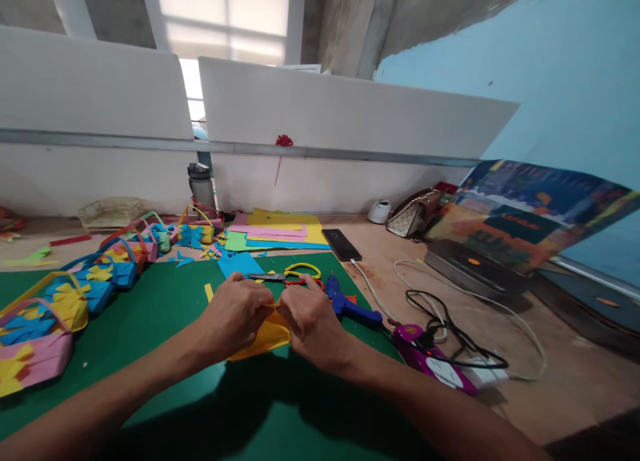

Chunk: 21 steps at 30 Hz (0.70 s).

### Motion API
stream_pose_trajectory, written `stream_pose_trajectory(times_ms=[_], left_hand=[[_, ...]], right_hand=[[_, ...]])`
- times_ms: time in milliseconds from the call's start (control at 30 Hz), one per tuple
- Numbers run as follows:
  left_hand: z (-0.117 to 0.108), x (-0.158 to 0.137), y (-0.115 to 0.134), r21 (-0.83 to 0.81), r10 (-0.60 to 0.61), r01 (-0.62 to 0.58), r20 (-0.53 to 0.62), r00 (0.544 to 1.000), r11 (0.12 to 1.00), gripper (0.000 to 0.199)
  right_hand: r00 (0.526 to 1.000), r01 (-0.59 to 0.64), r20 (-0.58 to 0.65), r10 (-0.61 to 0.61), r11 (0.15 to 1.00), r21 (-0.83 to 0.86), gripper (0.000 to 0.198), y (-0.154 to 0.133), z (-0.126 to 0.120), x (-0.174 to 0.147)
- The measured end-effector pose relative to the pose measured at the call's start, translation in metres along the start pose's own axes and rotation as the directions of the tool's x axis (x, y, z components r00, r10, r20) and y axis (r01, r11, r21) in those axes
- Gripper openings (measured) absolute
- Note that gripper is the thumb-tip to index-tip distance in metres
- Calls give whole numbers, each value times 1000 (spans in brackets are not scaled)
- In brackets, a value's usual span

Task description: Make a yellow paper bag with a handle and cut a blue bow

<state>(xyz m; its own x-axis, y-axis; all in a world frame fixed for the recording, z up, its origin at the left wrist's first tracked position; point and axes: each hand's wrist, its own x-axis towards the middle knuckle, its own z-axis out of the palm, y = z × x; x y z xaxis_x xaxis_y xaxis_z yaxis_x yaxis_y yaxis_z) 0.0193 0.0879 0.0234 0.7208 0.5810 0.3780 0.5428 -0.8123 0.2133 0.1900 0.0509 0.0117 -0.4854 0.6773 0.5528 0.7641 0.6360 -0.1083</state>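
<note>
"Well, what edges the working space?"

"Green mat [160, 301] runs left to a row of paper baskets [103, 294]. Scissors [286, 275] lie just beyond the left hand [243, 314]; a blue glue gun [353, 307] sits just beside the right hand [315, 321], near where mat meets brown worktop [380, 247]."

"And the 2 hands?"

"Both clamped on a yellow piece [264, 339], between them, over the mat."

"Its look?"

"Bright, thin, curved; the hands hide part of its top."

Mat [160, 294] open leftward, scissors [281, 277] beyond hands [316, 324]
</note>
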Motion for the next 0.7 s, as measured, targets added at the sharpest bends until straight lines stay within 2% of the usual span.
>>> stream_pose_trajectory(times_ms=[267, 367, 433, 500, 600, 667, 700], left_hand=[[6, 0, 3, 118, 11, -9, -17, 1000, 993, 28], [5, 0, 8, 136, 29, -23, -41, 999, 990, 30], [4, -1, 10, 164, 23, -12, -66, 998, 986, 30], [1, -2, 9, 226, 9, 12, -94, 996, 974, 28], [-5, -2, 1, 285, 14, 43, -196, 980, 958, 20], [-9, -2, -5, 247, 43, 45, -339, 940, 968, 12], [-11, -2, -7, 203, 56, 34, -423, 904, 979, 10]], right_hand=[[992, 128, 18, -127, 967, -221, 24, 2, 3, -3], [984, 171, 0, -176, 956, -240, 20, 0, 3, -3], [986, 159, -13, -166, 962, -224, 18, -1, 3, -3], [993, 99, -51, -107, 985, -139, 19, 1, 2, -3], [984, -110, -122, 129, 983, 147, 21, 7, 0, 0], [950, -230, -138, 280, 927, 297, 21, 13, -3, 4], [931, -273, -143, 337, 899, 343, 21, 16, -4, 6]])
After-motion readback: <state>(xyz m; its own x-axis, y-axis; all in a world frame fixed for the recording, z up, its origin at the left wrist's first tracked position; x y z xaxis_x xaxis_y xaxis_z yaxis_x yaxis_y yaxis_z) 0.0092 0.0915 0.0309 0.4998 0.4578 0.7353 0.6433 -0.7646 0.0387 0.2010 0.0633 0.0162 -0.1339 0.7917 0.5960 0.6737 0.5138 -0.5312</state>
